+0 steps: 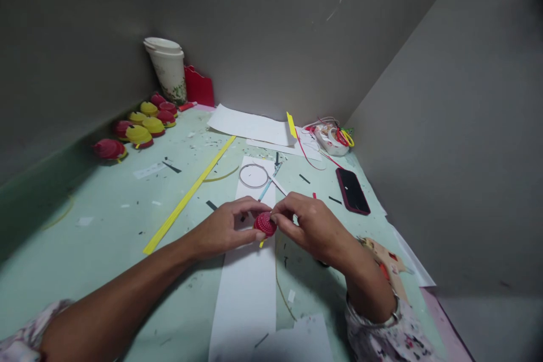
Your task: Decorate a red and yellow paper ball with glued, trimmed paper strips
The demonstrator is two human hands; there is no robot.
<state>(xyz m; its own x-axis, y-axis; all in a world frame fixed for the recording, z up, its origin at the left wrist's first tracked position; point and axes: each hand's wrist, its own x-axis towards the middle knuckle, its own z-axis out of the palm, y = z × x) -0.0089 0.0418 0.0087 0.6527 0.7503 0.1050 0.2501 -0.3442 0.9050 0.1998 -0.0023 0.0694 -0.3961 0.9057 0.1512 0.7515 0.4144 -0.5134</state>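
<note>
A small red ribbed dome-shaped piece (264, 224), with a bit of yellow at its lower edge, is held above a long white paper strip (248, 294). My left hand (227, 225) grips its left side between thumb and fingers. The thumb and index finger of my right hand (307, 223) are pinched together at its right edge; anything tiny between those fingertips is too small to make out. Just beyond my hands, a thin metal ring (254, 176) lies on the paper beside a light blue stick (267, 184).
Red and yellow domed pieces (138, 136) stand at the back left near a white paper cup (167, 70). A long yellow strip (189, 195) lies left of my hands. To the right are a phone (353, 191) and a bag with yellow-handled scissors (348, 137).
</note>
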